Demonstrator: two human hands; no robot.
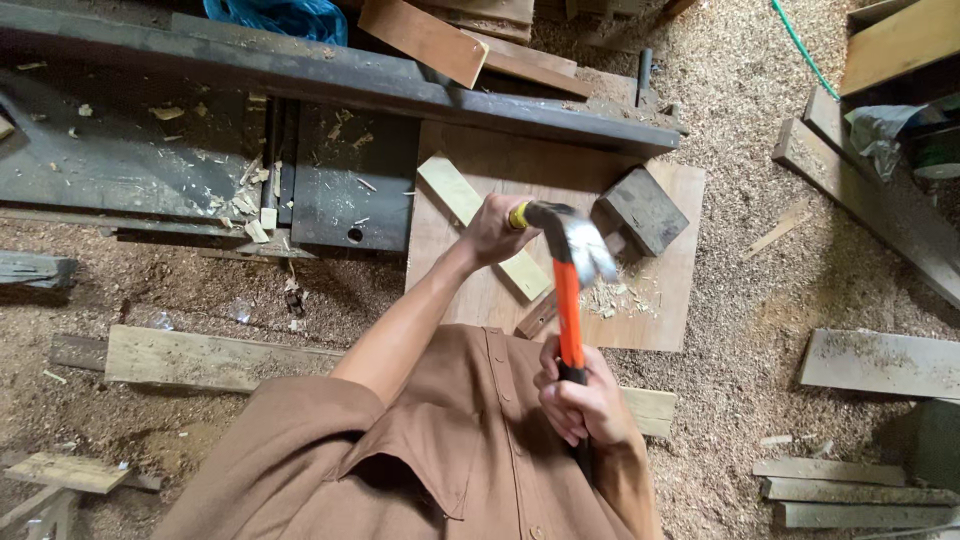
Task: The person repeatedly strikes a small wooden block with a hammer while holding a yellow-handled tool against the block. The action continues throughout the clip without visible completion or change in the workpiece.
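Note:
My right hand (585,400) grips the black end of a hammer (570,290) with an orange handle; its steel head is raised and blurred over a plywood sheet (670,290). My left hand (497,230) is closed around a yellow-handled tool, likely a chisel (519,214), whose tip is hidden behind the hammer head. The tool stands over a pale wooden strip (450,190) lying on the plywood. Wood chips (620,297) lie beside it. A dark wooden block (643,208) rests on the plywood to the right.
A dark metal machine bed (150,150) littered with shavings fills the upper left. Planks (200,358) and offcuts (880,362) lie on the sawdust-covered floor (740,380). A blue bag (280,15) and a green hose (800,45) are at the top.

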